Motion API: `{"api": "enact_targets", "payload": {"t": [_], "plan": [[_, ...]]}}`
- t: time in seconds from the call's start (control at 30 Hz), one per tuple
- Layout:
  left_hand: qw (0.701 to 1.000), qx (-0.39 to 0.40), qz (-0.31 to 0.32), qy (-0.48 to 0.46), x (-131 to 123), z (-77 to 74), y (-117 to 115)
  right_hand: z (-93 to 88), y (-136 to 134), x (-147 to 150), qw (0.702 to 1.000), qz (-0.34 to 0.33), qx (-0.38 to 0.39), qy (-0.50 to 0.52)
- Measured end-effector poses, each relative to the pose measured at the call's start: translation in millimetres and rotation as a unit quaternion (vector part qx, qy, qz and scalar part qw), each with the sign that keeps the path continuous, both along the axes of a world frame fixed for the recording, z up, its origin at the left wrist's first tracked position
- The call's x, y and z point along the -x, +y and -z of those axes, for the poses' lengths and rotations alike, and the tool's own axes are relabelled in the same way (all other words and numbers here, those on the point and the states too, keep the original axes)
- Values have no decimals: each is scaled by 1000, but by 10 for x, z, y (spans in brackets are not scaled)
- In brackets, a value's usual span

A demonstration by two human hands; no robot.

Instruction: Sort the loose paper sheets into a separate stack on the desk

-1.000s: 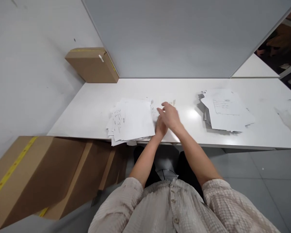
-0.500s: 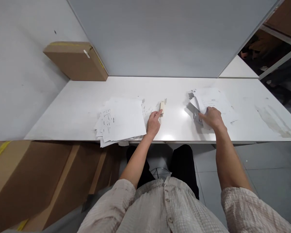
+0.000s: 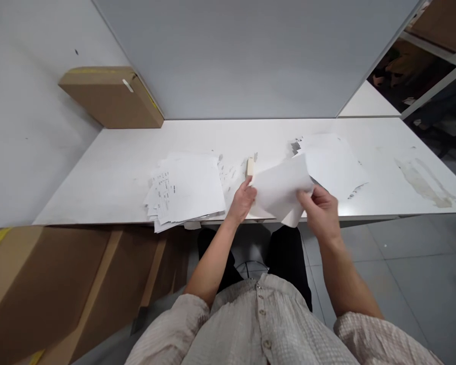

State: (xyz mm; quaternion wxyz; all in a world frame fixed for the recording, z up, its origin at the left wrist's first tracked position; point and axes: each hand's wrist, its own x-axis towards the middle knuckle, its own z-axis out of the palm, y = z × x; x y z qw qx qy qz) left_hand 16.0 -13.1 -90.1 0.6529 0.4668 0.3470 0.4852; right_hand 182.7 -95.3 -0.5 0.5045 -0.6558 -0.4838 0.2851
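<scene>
My left hand (image 3: 242,204) is closed at the near end of a small cream-coloured stapler (image 3: 250,166), which lies on the white table. Its fingertips also meet the left edge of a sheet of paper (image 3: 281,187); whether they grip that sheet is hard to tell. From the other side, my right hand (image 3: 323,208) pinches the right part of the sheet between thumb and fingers. The sheet is slightly bent, and its near corner hangs past the table edge. A fanned pile of printed papers (image 3: 192,185) rests left of my left hand. Beyond my right hand lies another paper stack (image 3: 332,162).
A cardboard box (image 3: 110,96) stands in the table's back left corner. A grey panel (image 3: 243,56) rises behind the white table (image 3: 213,133). Large cardboard boxes (image 3: 53,284) sit below on the left. Grey smears (image 3: 425,182) mark the table's right end.
My right hand has moved left from the right stack, bringing a sheet over to my left hand. The left hand has stayed by the stapler. The view has shifted slightly.
</scene>
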Motion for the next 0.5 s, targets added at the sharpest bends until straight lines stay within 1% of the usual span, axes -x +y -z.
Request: {"api": "enact_targets", "payload": {"t": [0.03, 0.07, 0.1, 0.13, 0.17, 0.2, 0.23, 0.27, 0.3, 0.37, 0.4, 0.43, 0.5], "plan": [[998, 43, 20, -40, 9, -26, -28, 41, -9, 34, 998, -31, 19, 55], [994, 76, 26, -69, 25, -42, -44, 88, 6, 28, 993, -57, 42, 89], [991, 99, 24, -88, 45, -48, -50, 137, 45, -16, 991, -71, 64, 99], [988, 113, 17, -100, 66, -42, -45, 186, 105, -96, 991, -71, 74, 83], [987, 120, 9, -105, 88, -27, -33, 234, 185, -203, 995, -54, 71, 43], [986, 123, 3, -108, 107, -5, -16, 280, 282, -330, 998, -21, 56, -20], [986, 125, -3, -110, 123, 21, 4, 326, 389, -466, 994, 20, 36, -99], [986, 126, -6, -112, 135, 48, 24, 371, 500, -598, 980, 59, 24, -187], [985, 128, -9, -116, 142, 71, 41, 414, 609, -719, 959, 83, 28, -269], [983, 133, -16, -130, 145, 100, 61, 490, 795, -899, 915, 75, 69, -391], [981, 136, -18, -135, 143, 103, 64, 518, 863, -953, 897, 57, 93, -429], [980, 141, -17, -137, 139, 99, 61, 536, 913, -983, 883, 41, 113, -453], [980, 149, -10, -132, 131, 82, 48, 541, 967, -995, 868, 20, 141, -476]]}}
